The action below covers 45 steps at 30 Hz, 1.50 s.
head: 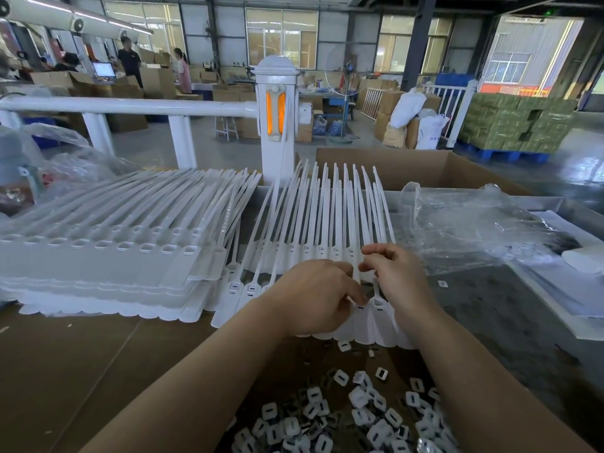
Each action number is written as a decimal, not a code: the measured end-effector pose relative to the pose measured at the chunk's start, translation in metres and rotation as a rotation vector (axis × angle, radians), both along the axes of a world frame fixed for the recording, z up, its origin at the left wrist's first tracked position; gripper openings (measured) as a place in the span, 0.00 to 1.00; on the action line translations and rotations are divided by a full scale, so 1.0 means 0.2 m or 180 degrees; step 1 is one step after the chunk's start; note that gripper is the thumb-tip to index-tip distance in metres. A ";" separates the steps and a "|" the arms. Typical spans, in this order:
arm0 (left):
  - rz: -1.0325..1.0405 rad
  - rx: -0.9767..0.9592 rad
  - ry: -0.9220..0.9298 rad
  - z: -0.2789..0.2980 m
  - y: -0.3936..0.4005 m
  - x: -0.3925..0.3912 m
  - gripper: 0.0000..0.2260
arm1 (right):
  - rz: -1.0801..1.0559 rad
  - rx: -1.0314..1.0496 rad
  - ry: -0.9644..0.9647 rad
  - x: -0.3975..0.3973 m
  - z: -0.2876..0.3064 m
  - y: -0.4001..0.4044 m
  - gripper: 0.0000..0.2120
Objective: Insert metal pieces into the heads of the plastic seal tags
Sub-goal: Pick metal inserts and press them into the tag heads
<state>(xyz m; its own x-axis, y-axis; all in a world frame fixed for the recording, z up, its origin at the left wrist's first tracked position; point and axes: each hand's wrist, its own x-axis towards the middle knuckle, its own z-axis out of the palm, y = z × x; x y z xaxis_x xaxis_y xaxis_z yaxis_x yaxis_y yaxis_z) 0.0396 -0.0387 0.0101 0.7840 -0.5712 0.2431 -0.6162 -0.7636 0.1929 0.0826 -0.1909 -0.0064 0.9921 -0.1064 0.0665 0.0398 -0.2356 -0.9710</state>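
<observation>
A fanned row of white plastic seal tags (pixel 330 217) lies in front of me, tails pointing away and heads toward me. My left hand (pixel 313 295) rests on the tag heads, its fingers curled down and pinching at one head (pixel 361 308). My right hand (pixel 397 276) hovers just right of it, thumb and fingers pinched together over the tags; whatever they pinch is too small to see. Beside them a tag head (pixel 379 304) shows an open slot. Near my forearms lies a heap of small white and metal pieces (pixel 356 410).
A thick stack of white tags (pixel 108 256) sits to the left on brown cardboard (pixel 65 364). Crumpled clear plastic bags (pixel 470 230) lie to the right. A cardboard box (pixel 421 168) and a white railing post (pixel 277 119) stand behind. People work far back left.
</observation>
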 end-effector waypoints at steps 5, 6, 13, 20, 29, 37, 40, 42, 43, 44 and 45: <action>0.0022 0.0039 -0.0028 0.00 0.01 0.00 0.12 | 0.0017 -0.0029 0.0028 -0.01 0.00 0.00 0.08; 0.0015 0.0069 -0.0053 0.00 0.01 -0.01 0.12 | 0.0020 -0.0019 0.0030 -0.01 0.00 0.00 0.08; 0.0038 0.0161 -0.0183 -0.01 0.01 -0.02 0.13 | 0.0016 -0.0061 0.0024 -0.02 0.00 0.00 0.08; 0.0243 -0.0143 0.0264 -0.03 0.04 0.00 0.14 | 0.0008 0.0001 0.0049 -0.02 0.01 0.01 0.08; 0.0232 -0.1093 0.1423 0.07 0.15 0.02 0.10 | -0.0037 0.0130 0.0013 -0.02 0.02 0.00 0.08; -0.0242 -0.0269 0.2231 0.19 0.09 -0.06 0.06 | -0.0025 -0.0031 0.0025 -0.02 0.01 -0.01 0.07; -0.0365 -0.0232 0.2118 0.17 0.02 -0.09 0.06 | -0.0005 0.0012 0.0042 -0.02 0.01 -0.01 0.08; -0.0464 -0.0318 0.1983 0.14 -0.04 -0.12 0.07 | 0.0022 0.0114 0.0036 -0.02 0.01 -0.01 0.08; -0.0521 -0.0359 0.1908 0.13 -0.07 -0.13 0.07 | 0.0032 0.0146 0.0044 -0.02 0.01 -0.01 0.08; -0.0564 -0.0367 0.1825 0.12 -0.09 -0.14 0.08 | 0.0037 0.0163 0.0063 -0.02 0.01 0.00 0.08; -0.0592 -0.0341 0.1744 0.11 -0.11 -0.15 0.09 | 0.0036 0.0169 0.0086 -0.02 0.01 0.00 0.08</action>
<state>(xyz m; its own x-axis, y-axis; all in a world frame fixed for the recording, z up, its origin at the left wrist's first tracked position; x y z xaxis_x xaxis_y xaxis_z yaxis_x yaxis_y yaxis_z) 0.0105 -0.0604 0.0319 0.7006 -0.7057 -0.1054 -0.5266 -0.6110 0.5911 0.0787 -0.1917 -0.0039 0.9946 -0.0979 0.0343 0.0158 -0.1835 -0.9829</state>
